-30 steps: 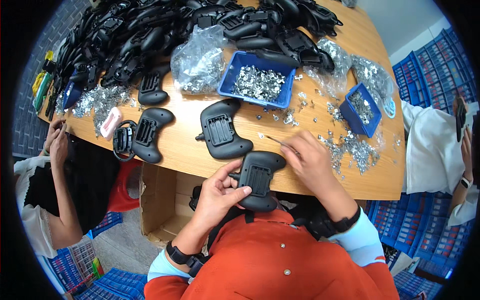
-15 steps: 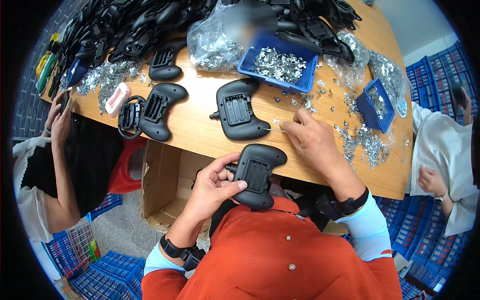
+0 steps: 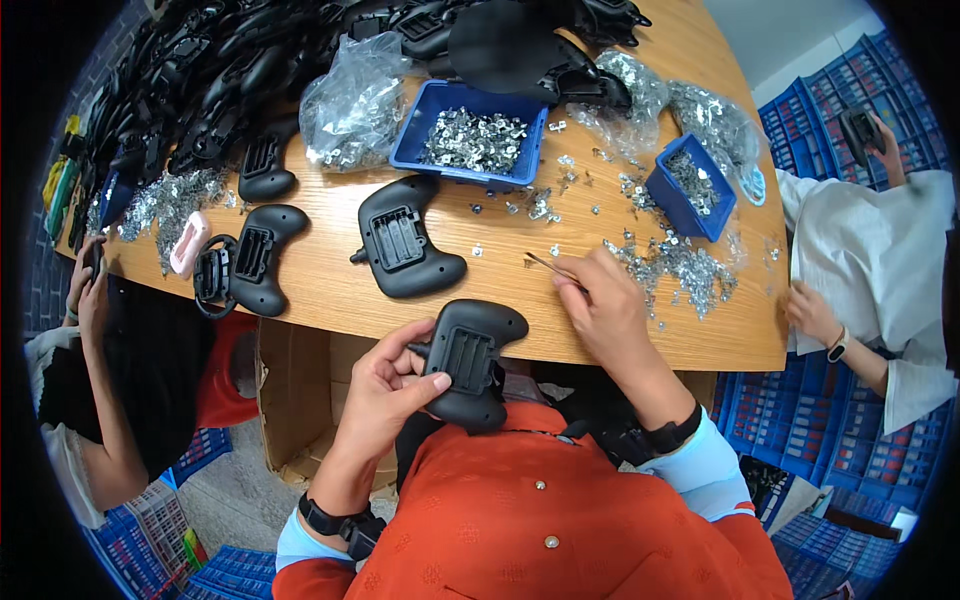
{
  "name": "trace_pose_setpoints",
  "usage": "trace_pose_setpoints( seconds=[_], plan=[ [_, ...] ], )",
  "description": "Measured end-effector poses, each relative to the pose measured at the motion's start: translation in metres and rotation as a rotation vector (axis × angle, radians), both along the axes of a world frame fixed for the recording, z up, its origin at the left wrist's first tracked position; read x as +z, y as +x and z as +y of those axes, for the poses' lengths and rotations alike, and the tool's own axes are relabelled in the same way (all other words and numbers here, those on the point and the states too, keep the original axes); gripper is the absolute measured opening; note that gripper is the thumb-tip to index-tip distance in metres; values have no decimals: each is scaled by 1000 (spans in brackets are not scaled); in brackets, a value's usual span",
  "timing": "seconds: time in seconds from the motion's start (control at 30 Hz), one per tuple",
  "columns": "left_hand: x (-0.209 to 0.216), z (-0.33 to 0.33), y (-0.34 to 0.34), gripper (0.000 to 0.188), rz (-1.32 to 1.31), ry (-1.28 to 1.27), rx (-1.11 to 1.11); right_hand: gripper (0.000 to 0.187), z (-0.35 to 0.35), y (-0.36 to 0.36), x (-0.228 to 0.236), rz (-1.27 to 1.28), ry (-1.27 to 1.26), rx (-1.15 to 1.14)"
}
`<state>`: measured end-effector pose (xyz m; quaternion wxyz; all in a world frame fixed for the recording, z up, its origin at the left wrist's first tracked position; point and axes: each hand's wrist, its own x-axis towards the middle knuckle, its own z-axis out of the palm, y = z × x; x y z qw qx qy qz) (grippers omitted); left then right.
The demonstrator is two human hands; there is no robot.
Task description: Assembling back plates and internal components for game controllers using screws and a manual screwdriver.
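Note:
My left hand [image 3: 385,385] is closed around a black game controller [image 3: 470,365]. It is held at the table's near edge, its back with the open battery compartment facing up. My right hand [image 3: 605,305] pinches a thin metal tool that looks like tweezers [image 3: 550,267], its tip pointing left above the tabletop. Whether the tip grips a small part is hard to make out. Left of the tip lies a second black controller [image 3: 440,268], back up and touched by neither hand. Small loose metal clips [image 3: 543,205] are scattered just beyond the tool.
A blue bin [image 3: 400,150] of metal clips stands beyond, with a smaller blue bin [image 3: 690,215] at right. Plastic bags [image 3: 350,100] and piled black controllers [image 3: 240,80] fill the back. More controllers [image 3: 270,250] lie left. Co-workers sit on both sides; a cardboard box [image 3: 300,400] is below.
My right hand has drawn the tool away from the lying controller's near grip, toward the right. The left hand still holds its controller. The whole view has shifted.

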<state>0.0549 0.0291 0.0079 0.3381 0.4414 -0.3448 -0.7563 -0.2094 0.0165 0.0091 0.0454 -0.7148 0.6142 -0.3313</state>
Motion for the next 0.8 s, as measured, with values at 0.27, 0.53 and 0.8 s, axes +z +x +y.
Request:
trace_pose_setpoints(
  seconds=[0.27,0.53,0.8],
  plan=[
    [6,-2,-17,60,25,-21,43,9,-29,15,-4,130,96,121],
    [-2,-7,-18,60,53,-41,-21,6,-30,6,0,-85,180,93],
    [-7,-12,-21,63,58,-65,-6,12,-20,25,16,-808,654,33]
  ],
)
